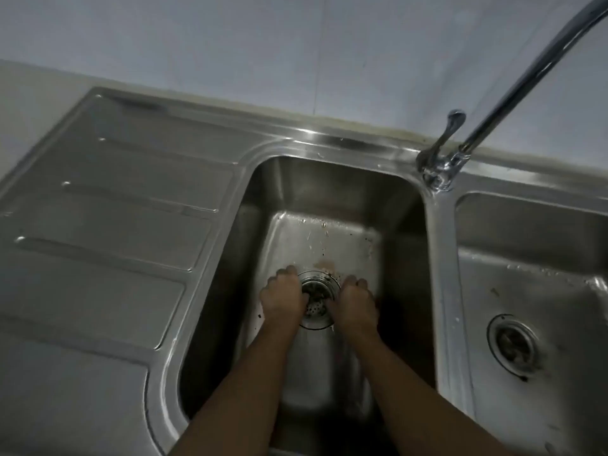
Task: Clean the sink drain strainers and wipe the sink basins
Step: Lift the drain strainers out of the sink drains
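Drainboard (108, 225) at far left: ribbed steel, glints along the ribs.

Left basin (329, 199) next. Its floor is spotted with droplets. A brownish stain (324, 265) sits just behind the drain, with dark specks round it. Step judged: the first strainer is being pulled for cleaning. Wiping is not yet begun, and no cloth is seen.

Left hand (283, 296) is lowered to the basin floor with the forearm stretched forward and knuckles up. Its fingers are curled onto the left edge of the strainer (317, 306).

The strainer is seated in the drain at mid-floor. Its perforated cup is partly visible between the two hands, with grime at the rim.

Right hand (353, 299) is mirrored on the right edge, fingers curled. The rim appears to be grasped from both sides, but the fingertips are hidden under the knuckles, so the exact purchase cannot be confirmed.

Next move, judged: a straight, even lift from both sides is needed so the cup is not jammed at a tilt. The debris should be kept inside it.

Tap (513, 93) is mounted on the ridge between the basins, with the spout swung up and out of frame to the right. No running water is seen.

Right basin (526, 232) is wet. The second strainer (513, 343) is seated in its drain, dirty, well apart from both hands.
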`<state>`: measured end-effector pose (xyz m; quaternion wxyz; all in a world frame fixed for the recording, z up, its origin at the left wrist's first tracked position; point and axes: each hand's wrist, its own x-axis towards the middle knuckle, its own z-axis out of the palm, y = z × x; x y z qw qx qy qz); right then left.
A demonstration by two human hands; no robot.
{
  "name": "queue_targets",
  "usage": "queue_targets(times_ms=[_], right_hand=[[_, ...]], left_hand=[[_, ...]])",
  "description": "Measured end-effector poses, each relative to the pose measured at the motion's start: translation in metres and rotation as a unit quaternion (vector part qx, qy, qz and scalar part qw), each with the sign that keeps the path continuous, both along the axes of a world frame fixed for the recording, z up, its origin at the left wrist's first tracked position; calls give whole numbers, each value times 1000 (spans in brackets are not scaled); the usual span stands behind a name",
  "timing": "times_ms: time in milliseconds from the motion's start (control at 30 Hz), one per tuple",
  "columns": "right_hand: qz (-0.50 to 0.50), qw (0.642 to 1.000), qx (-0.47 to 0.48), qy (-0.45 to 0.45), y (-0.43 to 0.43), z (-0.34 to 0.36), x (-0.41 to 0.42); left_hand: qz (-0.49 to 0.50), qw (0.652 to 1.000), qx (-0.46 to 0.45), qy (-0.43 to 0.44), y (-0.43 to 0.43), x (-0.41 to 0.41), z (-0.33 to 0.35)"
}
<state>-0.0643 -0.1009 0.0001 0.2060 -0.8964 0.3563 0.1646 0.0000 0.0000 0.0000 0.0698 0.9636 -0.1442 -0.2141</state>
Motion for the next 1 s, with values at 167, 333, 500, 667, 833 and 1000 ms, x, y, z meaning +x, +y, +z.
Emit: queue_targets(times_ms=[167, 333, 500, 667, 833, 1000], right_hand=[[-2, 999, -46, -10, 9, -17, 5], [-46, 997, -55, -21, 16, -21, 12], [-47, 998, -30, -24, 17, -3, 10], [-47, 996, 46, -58, 6, 48, 9], [-61, 985, 81, -137, -25, 124, 10], [-63, 973, 97, -200, -87, 179, -25]], left_hand=[[10, 997, 47, -61, -8, -1, -21], [17, 997, 47, -64, -6, 1, -25], [32, 999, -18, -11, -4, -2, -3], [75, 990, -109, 49, 2, 5, 44], [113, 965, -226, 69, -4, 14, 114], [143, 893, -405, 135, -44, -18, 163]])
